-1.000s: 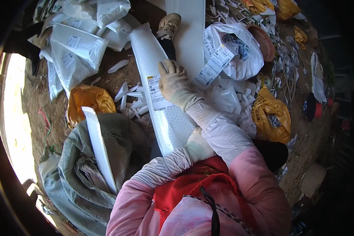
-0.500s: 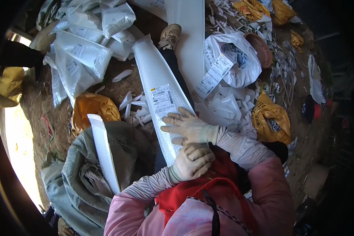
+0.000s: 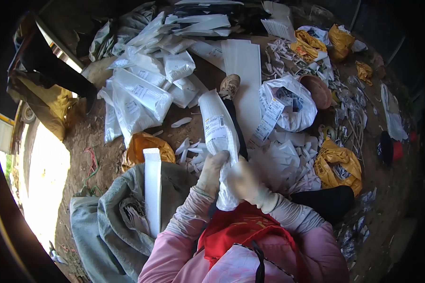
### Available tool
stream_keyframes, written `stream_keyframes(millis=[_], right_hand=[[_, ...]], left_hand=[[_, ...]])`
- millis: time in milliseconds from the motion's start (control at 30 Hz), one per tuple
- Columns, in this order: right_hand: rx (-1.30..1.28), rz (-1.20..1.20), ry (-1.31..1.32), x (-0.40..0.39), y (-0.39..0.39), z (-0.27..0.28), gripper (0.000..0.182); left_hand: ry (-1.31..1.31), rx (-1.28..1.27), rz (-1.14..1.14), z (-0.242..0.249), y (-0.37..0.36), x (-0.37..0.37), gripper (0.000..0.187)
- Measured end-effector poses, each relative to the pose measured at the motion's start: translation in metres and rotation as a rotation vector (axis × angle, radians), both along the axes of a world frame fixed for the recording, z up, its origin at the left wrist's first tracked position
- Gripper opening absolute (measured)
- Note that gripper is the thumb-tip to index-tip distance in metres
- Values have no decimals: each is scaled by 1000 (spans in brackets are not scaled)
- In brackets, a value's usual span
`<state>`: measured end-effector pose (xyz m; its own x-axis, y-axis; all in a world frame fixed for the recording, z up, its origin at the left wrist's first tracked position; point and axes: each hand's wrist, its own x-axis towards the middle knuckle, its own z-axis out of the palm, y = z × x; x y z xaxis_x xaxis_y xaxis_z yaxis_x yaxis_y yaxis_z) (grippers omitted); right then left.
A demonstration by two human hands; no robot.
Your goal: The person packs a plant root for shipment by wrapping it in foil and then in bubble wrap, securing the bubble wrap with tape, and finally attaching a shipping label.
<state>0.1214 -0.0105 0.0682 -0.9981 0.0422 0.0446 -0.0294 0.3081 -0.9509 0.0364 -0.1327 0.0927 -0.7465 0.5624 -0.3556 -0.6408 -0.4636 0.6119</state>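
Observation:
A long white bubble-wrap parcel (image 3: 217, 118) with a printed label (image 3: 216, 126) lies along my stretched leg, its near end close to my lap. My left hand (image 3: 211, 172), in a pale glove, is closed on the parcel's left side, with the thumb on top. On the opposite side, my gloved right hand (image 3: 249, 181) is against the parcel, but motion smears its fingers. Between my hands the wrap is squeezed narrow and creased.
Several wrapped parcels (image 3: 141, 94) are heaped at the upper left. Right of my leg are a white bag (image 3: 295, 115), a strip of labels (image 3: 270, 118) and a yellow bag (image 3: 337, 162). A folded white strip (image 3: 152, 193) leans on grey-green sacking (image 3: 113, 203).
My left hand has gone from a fist near my waist to the parcel's left side. My right hand no longer lies spread on it. The parcel has narrowed, and the view has shifted.

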Motion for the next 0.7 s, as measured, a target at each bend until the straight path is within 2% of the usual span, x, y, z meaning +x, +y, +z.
stream_keyframes(millis=[67,200,333,367,400,433,467,533,567,633,667,700], right_hand=[[200,-44,189,24,-1,38,60],[368,-25,347,72,1,85,60],[244,44,476,83,5,85,61],[292,9,633,75,6,97,61],[288,-5,605,71,6,98,64],[243,21,585,64,10,91,65],[190,51,568,57,15,84,67],[183,-76,529,46,27,98,68],[131,-155,528,42,34,93,64],[191,-166,497,44,58,89,56],[217,-164,476,47,71,86,52],[242,-175,424,53,84,82,45]], left_hand=[[71,54,16,25,3,23,21],[98,10,93,46,6,68,34],[166,-22,211,74,8,88,45],[182,-18,218,76,6,88,48],[298,-73,205,65,-2,84,50],[387,-24,251,64,-2,80,51],[418,-126,343,80,9,74,51],[550,-216,386,58,-10,49,54],[706,-340,398,57,-22,22,52],[997,-612,465,55,-46,-32,53],[1508,-898,503,52,-70,-71,46],[1546,-821,443,66,-81,-107,42]])
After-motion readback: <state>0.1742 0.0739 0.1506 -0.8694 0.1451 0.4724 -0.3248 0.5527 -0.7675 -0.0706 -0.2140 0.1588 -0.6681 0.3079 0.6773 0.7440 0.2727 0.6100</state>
